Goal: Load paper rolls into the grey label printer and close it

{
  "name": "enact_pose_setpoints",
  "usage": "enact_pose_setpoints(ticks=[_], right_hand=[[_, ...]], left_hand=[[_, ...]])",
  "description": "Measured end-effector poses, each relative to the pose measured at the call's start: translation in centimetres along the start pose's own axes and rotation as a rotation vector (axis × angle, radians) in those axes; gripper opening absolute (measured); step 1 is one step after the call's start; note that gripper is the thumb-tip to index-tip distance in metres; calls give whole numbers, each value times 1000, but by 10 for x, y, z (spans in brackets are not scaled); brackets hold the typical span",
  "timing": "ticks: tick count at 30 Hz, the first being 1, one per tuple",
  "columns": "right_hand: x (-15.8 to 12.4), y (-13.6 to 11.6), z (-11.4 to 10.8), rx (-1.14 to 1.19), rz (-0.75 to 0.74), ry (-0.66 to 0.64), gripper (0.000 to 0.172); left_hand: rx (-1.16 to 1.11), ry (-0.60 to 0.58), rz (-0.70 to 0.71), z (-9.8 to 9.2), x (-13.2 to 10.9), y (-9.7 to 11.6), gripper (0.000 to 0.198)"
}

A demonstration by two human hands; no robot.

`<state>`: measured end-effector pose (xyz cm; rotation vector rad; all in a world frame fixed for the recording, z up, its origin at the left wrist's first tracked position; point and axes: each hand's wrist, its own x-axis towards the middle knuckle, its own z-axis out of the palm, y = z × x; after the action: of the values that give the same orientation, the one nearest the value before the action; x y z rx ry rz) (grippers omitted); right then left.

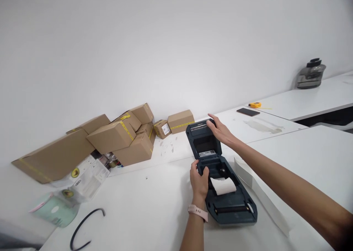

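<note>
A dark blue label printer (230,214) is tilted at the front of the white table, its hinged lid (204,142) swung up. A white paper roll (224,186) sits in its middle bay. Wearing a pink wristband, my left hand (199,182) grips the printer's left side near the hinge, thumb over the rim. My right hand (219,131) holds the lid's top right corner, with the thumb on the inner face and a finger stretched past the edge. Beside the printer's right side lies a long white paper strip (259,192).
Several cardboard boxes (110,137) are piled against the wall. At left are a mint-green tub (56,211), plastic packaging (88,181) and a black curved cable (79,227). A phone (248,112), yellow tape measure (255,104) and dark transparent jug (311,76) stand or lie at right.
</note>
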<state>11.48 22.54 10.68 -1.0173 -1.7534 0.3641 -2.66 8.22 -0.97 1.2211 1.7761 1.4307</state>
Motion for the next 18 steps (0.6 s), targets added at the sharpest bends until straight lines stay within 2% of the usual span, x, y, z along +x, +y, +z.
enact_pose_setpoints(ticks=[3,6,8,11,14,18], right_hand=[[-13,7,-1,-32,-42,52,57],[-53,10,-4,-77,-133,59,46],[-84,15,-4,-104,-238,-86,34],[-116,27,4,-147,-399,-429,23],[-124,38,17,-223,-463,-683,17],[-120,39,29,-340,-460,-895,16]], left_hand=[[41,1,15,-1,0,-2,49],[69,16,29,0,1,-4,50],[86,24,32,0,1,-4,52],[113,26,28,1,2,-5,50],[142,17,27,1,1,-3,47],[181,-13,45,0,-1,-1,52]])
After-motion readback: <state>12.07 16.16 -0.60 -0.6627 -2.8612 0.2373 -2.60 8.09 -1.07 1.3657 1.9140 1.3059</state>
